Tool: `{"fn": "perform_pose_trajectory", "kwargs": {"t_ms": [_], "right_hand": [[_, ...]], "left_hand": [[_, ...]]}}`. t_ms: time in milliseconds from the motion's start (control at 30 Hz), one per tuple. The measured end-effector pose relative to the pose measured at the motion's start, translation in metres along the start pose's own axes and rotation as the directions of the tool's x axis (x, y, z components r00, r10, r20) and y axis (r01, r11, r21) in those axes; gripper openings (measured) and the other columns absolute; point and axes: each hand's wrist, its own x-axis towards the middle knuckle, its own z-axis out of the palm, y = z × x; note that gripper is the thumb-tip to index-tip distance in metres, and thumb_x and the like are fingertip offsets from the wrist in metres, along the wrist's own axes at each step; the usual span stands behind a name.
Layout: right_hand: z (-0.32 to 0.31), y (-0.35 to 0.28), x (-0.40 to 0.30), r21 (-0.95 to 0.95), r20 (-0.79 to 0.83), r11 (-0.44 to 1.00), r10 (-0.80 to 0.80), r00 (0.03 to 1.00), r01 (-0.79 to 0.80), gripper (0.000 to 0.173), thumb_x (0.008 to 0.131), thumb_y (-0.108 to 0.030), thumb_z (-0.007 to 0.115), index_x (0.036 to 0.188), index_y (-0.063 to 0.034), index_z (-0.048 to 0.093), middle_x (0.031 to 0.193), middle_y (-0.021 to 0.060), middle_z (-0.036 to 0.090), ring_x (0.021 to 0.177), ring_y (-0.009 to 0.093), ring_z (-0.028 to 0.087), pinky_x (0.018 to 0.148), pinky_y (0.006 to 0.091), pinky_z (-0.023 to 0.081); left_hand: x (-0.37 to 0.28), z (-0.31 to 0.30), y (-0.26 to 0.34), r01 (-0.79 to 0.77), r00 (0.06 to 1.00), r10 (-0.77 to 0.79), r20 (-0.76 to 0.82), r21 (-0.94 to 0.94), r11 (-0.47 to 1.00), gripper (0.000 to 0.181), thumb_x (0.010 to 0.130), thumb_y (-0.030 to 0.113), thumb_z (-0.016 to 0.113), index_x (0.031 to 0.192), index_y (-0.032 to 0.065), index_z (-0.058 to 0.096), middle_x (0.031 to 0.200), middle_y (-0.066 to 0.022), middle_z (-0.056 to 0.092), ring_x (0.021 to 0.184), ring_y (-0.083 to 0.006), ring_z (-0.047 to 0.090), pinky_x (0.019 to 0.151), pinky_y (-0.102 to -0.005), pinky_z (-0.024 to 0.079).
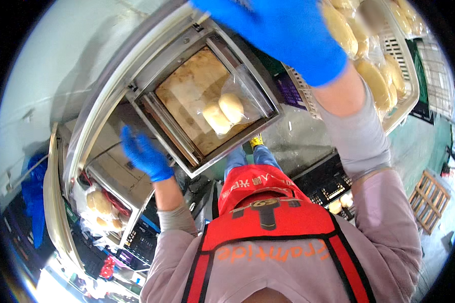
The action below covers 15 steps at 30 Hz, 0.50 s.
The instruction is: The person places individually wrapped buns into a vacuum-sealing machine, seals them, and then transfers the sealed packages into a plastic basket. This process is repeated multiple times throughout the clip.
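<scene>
In front of me is a chamber vacuum sealer with its metal-framed lid (98,91) raised. Two peeled potatoes (223,113), in a clear plastic bag (252,89), lie on the worn plate (185,91) inside the chamber, between two sealing bars (174,130). My left hand (146,153), in a blue glove, hovers by the chamber's left rim, fingers apart and holding nothing. My right hand (284,38), also blue-gloved and blurred, reaches across the top near the lid's far end. Its fingers are partly cut off, so whether it grips anything is unclear.
On the right, a white plastic basket (413,89) holds several bagged peeled potatoes (375,81). Another machine with bagged potatoes (102,208) stands at left, its lid (55,212) raised. Black crates (325,185) sit near my right side. A wooden pallet (428,200) is farther right.
</scene>
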Motion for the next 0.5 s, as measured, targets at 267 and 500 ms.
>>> {"fn": "perform_pose_trajectory", "kwargs": {"t_ms": [267,500], "right_hand": [[-0.031,-0.046,-0.083,-0.225,0.352,0.966,0.200,0.914,-0.125,0.050,0.075,-0.037,0.065,0.118,-0.0138,0.056,0.119,0.0088,0.054,0.115,0.031,0.047,0.101,0.0505,0.027],[-0.048,-0.078,-0.240,-0.185,0.716,0.955,0.292,0.634,-0.231,0.052,0.079,-0.031,0.061,0.127,-0.0120,0.050,0.128,0.0121,0.048,0.122,0.035,0.041,0.102,0.0473,0.027]], "left_hand": [[0.047,-0.176,0.038,0.311,0.932,-0.356,-0.067,-0.356,0.881,0.044,0.096,0.025,0.033,0.131,-0.0020,0.041,0.134,-0.0146,0.043,0.125,-0.0256,0.040,0.108,-0.0361,0.026],[-0.065,-0.084,-0.050,0.524,0.755,-0.654,0.058,0.546,0.654,0.075,0.089,0.033,0.054,0.142,-0.0006,0.013,0.147,-0.0207,0.016,0.136,-0.0307,0.017,0.111,-0.0366,0.016]]}}
